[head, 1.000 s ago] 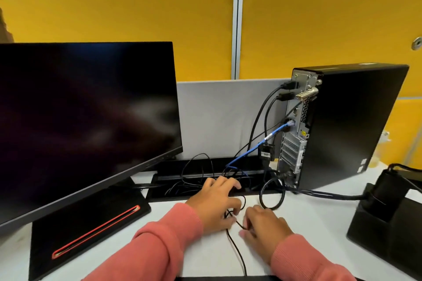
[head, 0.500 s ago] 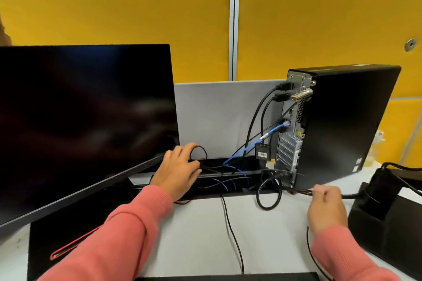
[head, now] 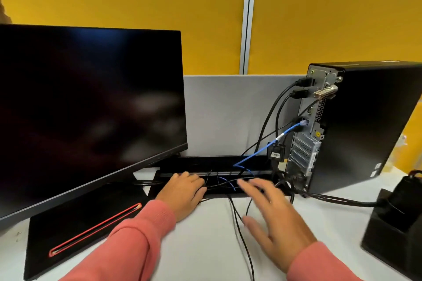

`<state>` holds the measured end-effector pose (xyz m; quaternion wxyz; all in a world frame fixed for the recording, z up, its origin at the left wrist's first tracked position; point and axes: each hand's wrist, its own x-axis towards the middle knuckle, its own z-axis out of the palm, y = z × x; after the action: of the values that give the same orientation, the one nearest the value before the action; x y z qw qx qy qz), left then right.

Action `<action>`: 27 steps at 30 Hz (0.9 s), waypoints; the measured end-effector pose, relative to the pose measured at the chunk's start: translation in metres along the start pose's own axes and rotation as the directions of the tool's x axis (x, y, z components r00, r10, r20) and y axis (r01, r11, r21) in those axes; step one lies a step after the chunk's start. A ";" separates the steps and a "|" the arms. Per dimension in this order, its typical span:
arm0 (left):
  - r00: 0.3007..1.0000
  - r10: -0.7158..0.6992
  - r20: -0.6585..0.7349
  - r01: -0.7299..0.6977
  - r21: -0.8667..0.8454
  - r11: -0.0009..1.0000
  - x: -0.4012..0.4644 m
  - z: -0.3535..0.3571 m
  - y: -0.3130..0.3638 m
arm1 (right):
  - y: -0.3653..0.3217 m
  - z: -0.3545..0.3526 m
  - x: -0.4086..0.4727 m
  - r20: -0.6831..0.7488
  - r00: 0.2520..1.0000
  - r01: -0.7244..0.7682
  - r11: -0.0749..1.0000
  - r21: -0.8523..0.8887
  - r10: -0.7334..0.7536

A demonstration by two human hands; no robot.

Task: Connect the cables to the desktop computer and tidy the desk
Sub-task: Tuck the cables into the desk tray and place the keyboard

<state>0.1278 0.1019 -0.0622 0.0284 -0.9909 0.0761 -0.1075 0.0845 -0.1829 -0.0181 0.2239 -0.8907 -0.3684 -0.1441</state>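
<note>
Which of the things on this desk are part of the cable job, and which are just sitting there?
Job: desktop computer, blue cable, black cables, cable tray, left hand, right hand.
Idle: monitor, black holder.

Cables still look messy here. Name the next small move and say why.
Probably the right hand should gather the loose black cables trailing across the desk and feed them into the cable tray, where the left hand rests.

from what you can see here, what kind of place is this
Most likely an office cubicle workstation: yellow fabric partition panels stand behind a white desk that carries a monitor and a small desktop computer with cables plugged into its back.
</note>
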 end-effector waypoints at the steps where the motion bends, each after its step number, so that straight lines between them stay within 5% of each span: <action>1: 0.998 -0.019 0.066 0.023 -0.050 0.998 0.003 -0.001 0.000 | -0.005 0.012 0.006 0.144 0.989 0.051 0.998 -0.036 -0.045; 3: 0.987 -0.036 0.156 0.058 -0.138 0.989 0.007 -0.002 0.001 | -0.010 0.035 0.021 0.318 0.946 0.104 0.988 -0.117 -0.062; 10: 0.921 -0.059 0.384 0.110 -0.111 0.988 0.031 0.003 0.000 | 0.007 0.067 0.099 0.395 0.915 0.063 0.936 -0.347 0.085; 15: 0.868 -0.110 0.484 0.191 -0.123 0.974 0.049 0.008 -0.002 | 0.009 0.094 0.128 0.493 0.857 -0.030 0.970 -0.239 0.149; 21: 0.963 -0.007 0.269 0.091 -0.300 0.950 0.018 -0.004 -0.018 | 0.021 0.103 0.151 0.582 0.748 -0.158 0.938 -0.308 0.317; 27: 0.997 0.076 -0.023 -0.080 -0.214 0.974 -0.012 -0.025 -0.035 | 0.023 0.108 0.157 0.610 0.696 -0.180 0.915 -0.361 0.377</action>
<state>0.1154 0.1377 -0.0375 -0.0749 -0.9836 0.1263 -0.1047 0.2187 -0.0497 -0.0506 -0.0288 -0.9499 -0.2595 0.1715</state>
